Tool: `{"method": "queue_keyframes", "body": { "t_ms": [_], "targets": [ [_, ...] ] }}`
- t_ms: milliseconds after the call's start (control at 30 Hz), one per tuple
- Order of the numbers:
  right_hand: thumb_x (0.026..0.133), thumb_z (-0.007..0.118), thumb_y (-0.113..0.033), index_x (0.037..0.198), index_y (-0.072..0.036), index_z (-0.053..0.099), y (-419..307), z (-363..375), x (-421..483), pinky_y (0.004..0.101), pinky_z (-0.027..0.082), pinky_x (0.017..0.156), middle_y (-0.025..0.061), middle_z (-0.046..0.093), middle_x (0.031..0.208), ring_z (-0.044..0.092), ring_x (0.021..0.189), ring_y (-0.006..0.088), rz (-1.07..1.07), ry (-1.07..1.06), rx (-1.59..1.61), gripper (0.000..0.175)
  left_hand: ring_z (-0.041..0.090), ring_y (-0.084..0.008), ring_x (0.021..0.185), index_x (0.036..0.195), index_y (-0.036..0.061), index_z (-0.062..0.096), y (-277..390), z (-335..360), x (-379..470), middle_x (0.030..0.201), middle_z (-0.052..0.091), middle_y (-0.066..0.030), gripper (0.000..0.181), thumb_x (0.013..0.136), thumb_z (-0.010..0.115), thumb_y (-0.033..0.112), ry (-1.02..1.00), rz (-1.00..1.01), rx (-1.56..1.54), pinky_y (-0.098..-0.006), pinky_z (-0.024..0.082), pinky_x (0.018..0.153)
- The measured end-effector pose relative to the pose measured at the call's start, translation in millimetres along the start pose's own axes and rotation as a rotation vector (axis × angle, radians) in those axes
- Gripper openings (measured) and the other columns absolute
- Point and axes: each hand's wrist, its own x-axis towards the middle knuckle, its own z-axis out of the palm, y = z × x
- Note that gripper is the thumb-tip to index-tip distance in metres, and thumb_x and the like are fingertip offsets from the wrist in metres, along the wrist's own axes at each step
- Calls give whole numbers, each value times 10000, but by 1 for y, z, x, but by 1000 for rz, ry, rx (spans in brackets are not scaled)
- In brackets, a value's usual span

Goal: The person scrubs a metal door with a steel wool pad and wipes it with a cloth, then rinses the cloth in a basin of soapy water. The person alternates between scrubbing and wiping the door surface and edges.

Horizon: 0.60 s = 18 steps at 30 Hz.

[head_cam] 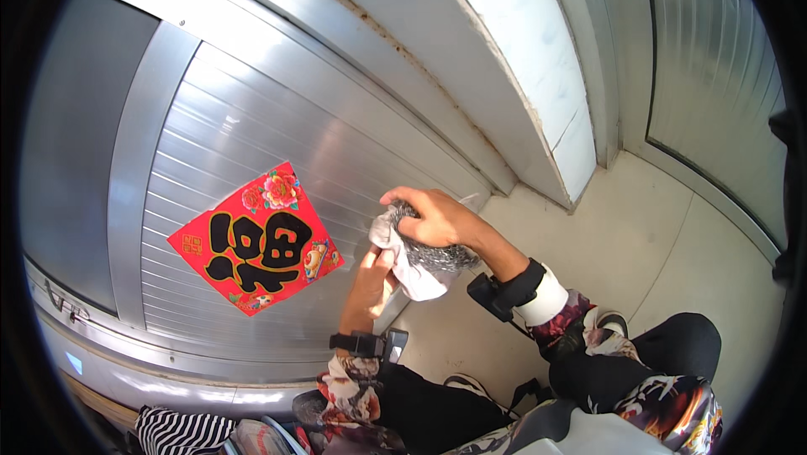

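Note:
Both my hands hold one bundle in front of the lower part of a ribbed metal door (265, 133). White cloth (423, 285) makes up its lower side. Dark grey, glinting, stringy material (444, 256) lies over the top; I cannot tell whether it is knitted fabric or metal scourer. My right hand (435, 218) grips the grey material from above, thumb and fingers curled over it. From below and to the left, my left hand (375, 275) pinches the edge of the white cloth. Whether the bundle touches the door is hard to tell.
A red diamond-shaped paper (252, 240) with a large black character and flowers is on the door. A tiled wall edge (548, 108) juts out at upper right, beside a second door (712, 76). A striped cloth item (183, 430) lies at lower left. Pale floor tiles (656, 234) spread rightward.

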Motion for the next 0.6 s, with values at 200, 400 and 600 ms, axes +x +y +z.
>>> {"method": "queue_keyframes", "body": {
  "t_ms": [200, 400, 600],
  "targets": [
    [692, 480, -165, 1032, -72, 537, -9, -12, 0, 396, 427, 774, 192, 596, 886, 557, 856, 356, -23, 171, 94, 357, 515, -118, 900, 1163, 0, 461, 7, 30, 7, 1026, 558, -78, 377, 844, 553, 177, 175, 309, 430, -259, 433, 759],
    [719, 493, -166, 1073, -43, 545, -6, -70, -12, 306, 435, 763, 119, 640, 882, 594, 816, 231, -23, 255, 255, 379, 605, -172, 792, 1003, 11, 562, 76, 14, 11, 938, 609, -86, 316, 853, 554, 289, 57, 175, 92, -297, 495, 719],
    [759, 441, -27, 1083, -8, 522, -12, -86, -22, 228, 457, 609, 77, 615, 824, 556, 686, 102, 24, 449, 633, 334, 593, -209, 891, 1013, 9, 549, 136, 41, 27, 960, 609, -95, 269, 805, 615, 166, 55, 471, -86, -358, 494, 811]
  ]
}}
